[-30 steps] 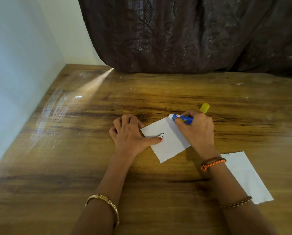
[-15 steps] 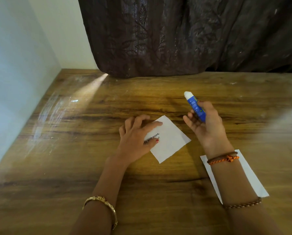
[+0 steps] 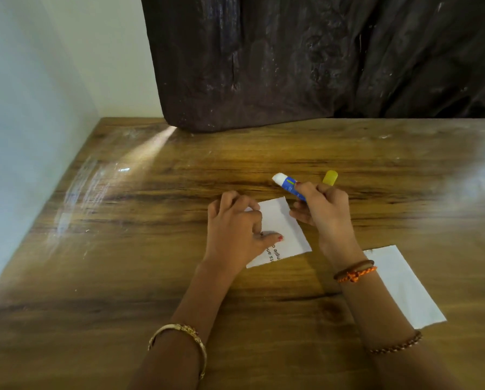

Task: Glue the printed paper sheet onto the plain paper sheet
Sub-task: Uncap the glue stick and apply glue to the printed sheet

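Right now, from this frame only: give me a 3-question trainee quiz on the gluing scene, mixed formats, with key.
1. True or false: the glue stick lies flat on the table.
2. Multiple choice: the left hand is A) pressing down the printed sheet, B) lifting the plain sheet, C) holding the yellow cap.
3. Fill in: the plain sheet lies partly under the person's ____ forearm.

Key
1. False: the right hand holds it in its grip, white tip raised off the paper.
2. A.
3. Right.
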